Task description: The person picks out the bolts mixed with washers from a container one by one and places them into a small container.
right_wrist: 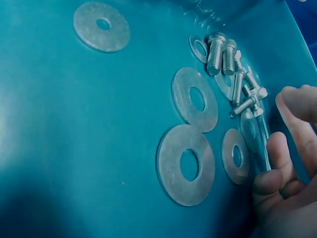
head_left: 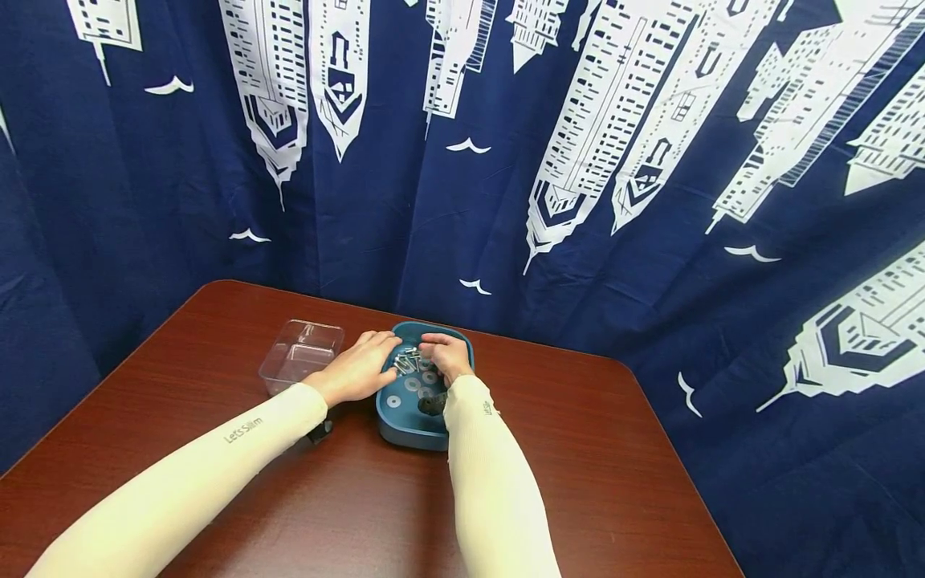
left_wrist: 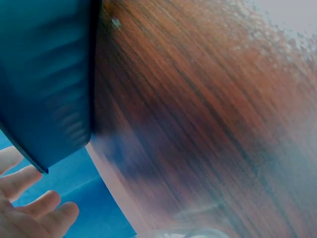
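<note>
A blue bin (head_left: 412,437) stands at the back of the table, holding metal washers (right_wrist: 185,165) and a cluster of bolts (right_wrist: 237,79) by one wall. My left hand (head_left: 359,368) lies over the bin's left rim with fingers extended; the left wrist view shows its fingertips (left_wrist: 62,218) beyond the rim. Inside the bin, my right hand (head_left: 446,355) has its fingers curled beside the bolts. Between its thumb and a finger it pinches what looks like a washer seen edge-on (right_wrist: 266,148). More washers lie flat on the bin floor.
Left of the bin sits a clear plastic container (head_left: 299,353) with divided compartments, partly behind my left forearm. A blue curtain (head_left: 405,209) with white buildings hangs just beyond the wooden table's (head_left: 564,449) back edge. Dark wrist cameras (head_left: 432,404) sit under my sleeves.
</note>
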{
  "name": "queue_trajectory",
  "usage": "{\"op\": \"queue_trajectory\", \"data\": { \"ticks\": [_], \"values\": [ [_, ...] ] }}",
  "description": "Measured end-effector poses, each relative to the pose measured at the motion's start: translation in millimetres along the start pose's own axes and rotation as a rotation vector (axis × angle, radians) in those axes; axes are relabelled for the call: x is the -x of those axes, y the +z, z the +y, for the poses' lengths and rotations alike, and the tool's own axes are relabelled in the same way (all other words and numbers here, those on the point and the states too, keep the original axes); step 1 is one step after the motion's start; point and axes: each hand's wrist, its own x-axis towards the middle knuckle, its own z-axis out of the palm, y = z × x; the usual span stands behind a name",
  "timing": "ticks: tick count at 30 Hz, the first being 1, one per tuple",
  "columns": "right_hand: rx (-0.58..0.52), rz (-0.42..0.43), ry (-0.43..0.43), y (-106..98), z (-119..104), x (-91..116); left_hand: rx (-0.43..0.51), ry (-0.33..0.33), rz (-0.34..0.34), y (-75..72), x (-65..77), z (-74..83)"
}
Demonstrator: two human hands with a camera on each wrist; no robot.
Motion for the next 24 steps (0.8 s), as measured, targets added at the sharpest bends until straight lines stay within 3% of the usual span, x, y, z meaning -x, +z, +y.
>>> {"op": "queue_trajectory", "data": {
  "ticks": [10,16,24],
  "values": [
    [-0.008,0.019,0.014,2.7,4.6,-4.2,-0.002,0.004,0.001,-1.2,1.0,1.3],
    [0.041,0.065,0.02,6.9,4.9,-4.6,-0.004,0.029,0.035,-0.4,1.8,-0.2],
    [0.083,0.096,0.019,12.6,6.4,-4.2,-0.006,0.024,0.028,-1.7,3.0,0.7]
  ]
}}
